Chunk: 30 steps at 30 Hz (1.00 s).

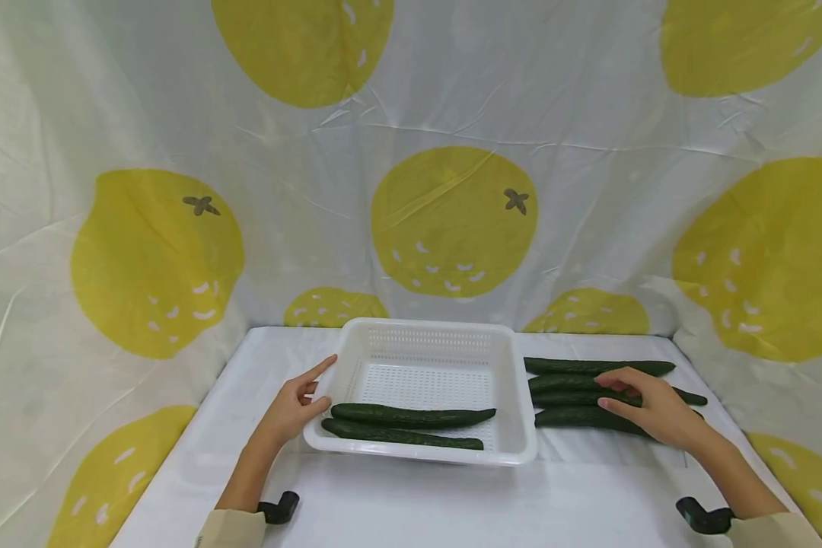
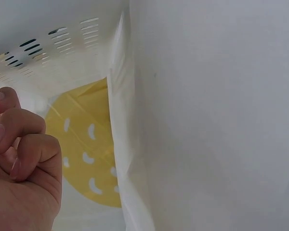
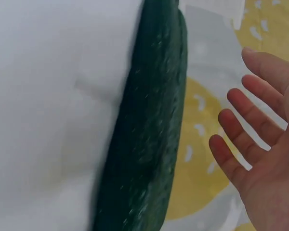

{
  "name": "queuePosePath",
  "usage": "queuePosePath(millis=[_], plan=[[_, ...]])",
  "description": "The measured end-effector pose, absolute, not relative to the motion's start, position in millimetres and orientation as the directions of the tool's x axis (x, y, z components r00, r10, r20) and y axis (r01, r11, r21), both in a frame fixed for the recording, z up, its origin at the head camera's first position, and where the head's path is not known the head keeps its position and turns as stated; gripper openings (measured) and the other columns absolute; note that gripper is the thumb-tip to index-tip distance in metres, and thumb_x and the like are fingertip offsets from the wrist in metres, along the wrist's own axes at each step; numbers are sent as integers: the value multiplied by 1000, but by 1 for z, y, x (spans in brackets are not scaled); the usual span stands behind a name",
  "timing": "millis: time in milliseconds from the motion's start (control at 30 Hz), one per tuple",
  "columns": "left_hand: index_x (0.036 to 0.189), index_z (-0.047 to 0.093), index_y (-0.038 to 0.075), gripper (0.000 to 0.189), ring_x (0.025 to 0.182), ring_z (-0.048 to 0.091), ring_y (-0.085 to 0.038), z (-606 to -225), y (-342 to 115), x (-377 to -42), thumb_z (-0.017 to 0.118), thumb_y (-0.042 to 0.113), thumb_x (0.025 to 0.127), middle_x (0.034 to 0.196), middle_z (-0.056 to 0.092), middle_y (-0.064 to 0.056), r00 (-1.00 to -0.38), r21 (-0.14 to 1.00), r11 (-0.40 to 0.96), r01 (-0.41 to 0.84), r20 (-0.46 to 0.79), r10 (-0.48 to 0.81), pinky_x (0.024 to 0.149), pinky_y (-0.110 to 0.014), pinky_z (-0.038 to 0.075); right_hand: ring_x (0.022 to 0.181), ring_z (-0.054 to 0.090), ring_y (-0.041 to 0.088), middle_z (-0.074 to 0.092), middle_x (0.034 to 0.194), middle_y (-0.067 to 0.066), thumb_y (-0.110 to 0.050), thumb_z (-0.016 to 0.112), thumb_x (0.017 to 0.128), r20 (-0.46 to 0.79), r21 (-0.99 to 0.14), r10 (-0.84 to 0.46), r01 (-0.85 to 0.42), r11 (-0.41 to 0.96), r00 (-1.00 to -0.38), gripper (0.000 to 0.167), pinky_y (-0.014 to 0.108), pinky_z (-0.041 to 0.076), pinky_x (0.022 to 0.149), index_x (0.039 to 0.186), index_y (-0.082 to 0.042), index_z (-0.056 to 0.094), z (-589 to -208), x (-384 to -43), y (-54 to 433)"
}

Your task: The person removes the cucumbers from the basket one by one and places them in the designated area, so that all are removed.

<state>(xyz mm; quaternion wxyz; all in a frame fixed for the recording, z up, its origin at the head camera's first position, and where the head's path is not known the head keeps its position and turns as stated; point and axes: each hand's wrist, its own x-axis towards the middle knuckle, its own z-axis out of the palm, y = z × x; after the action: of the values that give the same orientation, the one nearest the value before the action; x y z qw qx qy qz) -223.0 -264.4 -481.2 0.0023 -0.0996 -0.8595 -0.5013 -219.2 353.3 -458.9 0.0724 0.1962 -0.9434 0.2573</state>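
- Two cucumbers were seen lying side by side in the near part of the white basket, which was set on the white surface.
- Four loose cucumbers were arranged to the right of the basket, roughly parallel and pointed left to right; whether its wall was touched by their left ends could not be told.
- Nothing was held by the right hand, which was poised over the loose cucumbers with its fingers spread.
- The thumb and forefinger of the left hand were placed at the basket's left rim, with the other fingers folded; whether the rim was truly gripped could not be told.
- Each cucumber was judged firm, stiff and of modest weight, not easily bruised, though it might be snapped if bent hard; some slip could be expected if the skin was damp.
- A hold round the middle was judged best, so that neither end would be tipped down; fingertips might be hindered where the loose cucumbers were packed together.
- The basket was judged light and easily pushed, so it would best be steadied by its rim.
- Only in the head view was the whole layout shown. By the right wrist view, bumpy skin and fingertips apart from the foremost cucumber were revealed; by the left wrist view, the folded fingers and slotted basket wall were shown closely, but no cucumber.
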Motion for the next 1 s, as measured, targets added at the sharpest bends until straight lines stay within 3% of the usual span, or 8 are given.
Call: queuePosePath(millis=[333, 633, 900, 1000], plan=[[157, 46, 25, 72, 52, 51, -9, -483, -266, -224, 66, 6, 91, 109, 75, -23, -977, 874, 451, 181, 108, 184, 68, -23, 50, 111, 62, 22, 69, 127, -1, -41, 69, 98, 266, -488, -351, -439, 755, -898, 39, 40, 54, 92, 133, -24, 65, -442, -226, 314], [157, 46, 26, 73, 48, 39, -5, -480, -265, -222, 67, 5, 91, 98, 73, -21, -976, 883, 431, 185, 111, 189, 63, -23, 47, 110, 62, 13, 68, 127, -8, -36, 72, 97, 327, -522, -392, -510, 684, -860, 36, 34, 54, 91, 131, -24, 66, -433, -232, 277], [158, 44, 26, 72, 59, 61, -12, -483, -267, -224, 65, 5, 92, 111, 75, -25, -975, 882, 434, 183, 104, 199, 71, -23, 52, 111, 62, 16, 67, 128, -6, -40, 71, 97, 300, -576, -449, -535, 618, -842, 44, 33, 54, 91, 135, -19, 64, -427, -234, 233], [158, 44, 27, 72, 61, 62, -13, -484, -267, -224, 66, 5, 92, 112, 75, -24, -975, 884, 432, 179, 103, 195, 73, -23, 53, 109, 62, 16, 66, 127, -6, -39, 70, 98, 296, -596, -489, -559, 576, -821, 43, 36, 55, 90, 136, -22, 62, -428, -235, 217]])
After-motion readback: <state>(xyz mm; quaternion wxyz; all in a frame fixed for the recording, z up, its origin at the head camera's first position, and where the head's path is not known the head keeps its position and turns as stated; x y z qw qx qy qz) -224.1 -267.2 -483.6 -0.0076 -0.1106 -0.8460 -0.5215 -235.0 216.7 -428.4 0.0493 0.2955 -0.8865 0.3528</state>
